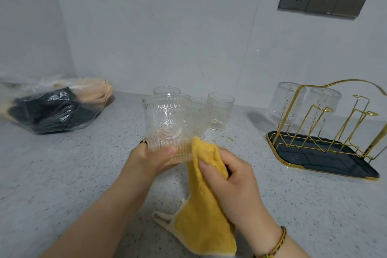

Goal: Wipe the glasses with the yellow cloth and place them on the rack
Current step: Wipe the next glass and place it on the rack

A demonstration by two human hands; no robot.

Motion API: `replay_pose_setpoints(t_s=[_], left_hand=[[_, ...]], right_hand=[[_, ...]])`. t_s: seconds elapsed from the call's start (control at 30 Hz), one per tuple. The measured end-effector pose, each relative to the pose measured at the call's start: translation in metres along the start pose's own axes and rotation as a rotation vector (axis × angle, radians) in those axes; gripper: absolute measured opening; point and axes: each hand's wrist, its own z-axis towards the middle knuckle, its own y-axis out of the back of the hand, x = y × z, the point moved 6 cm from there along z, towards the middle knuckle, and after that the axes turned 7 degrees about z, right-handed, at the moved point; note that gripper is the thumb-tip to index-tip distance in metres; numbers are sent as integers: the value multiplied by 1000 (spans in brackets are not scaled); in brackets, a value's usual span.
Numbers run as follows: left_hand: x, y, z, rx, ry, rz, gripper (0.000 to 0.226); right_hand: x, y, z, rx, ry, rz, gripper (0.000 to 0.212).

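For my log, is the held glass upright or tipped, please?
Tipped: the glass in the left hand shows its base pattern face-on.

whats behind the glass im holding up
Three more glasses stand on the counter behind the held glass. The rear glass shows only its rim, the middle glass is half covered, the right glass is in full view. Anything lower behind it is hidden.

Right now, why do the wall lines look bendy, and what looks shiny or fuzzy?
Head view: the wide-angle lens bends the wall seams; white glare streaks the crinkled clear plastic bag; the ribbed clear glass in the left hand looks slightly blurred; shadows are soft.
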Motion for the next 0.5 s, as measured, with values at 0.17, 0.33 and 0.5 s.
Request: replay_pose_setpoints(t_s=[0.17, 0.33, 0.5], left_hand=[[-1, -3, -4, 15, -15, 182, 56], [2, -24, -16, 192, -27, 154, 66], [1, -19, -16, 132, -43, 83, 64]], right_hand=[[18, 4, -3, -100, 252, -165, 48], [15, 22, 0, -259, 142, 31, 29], [-1, 16, 3, -174, -91, 189, 14]])
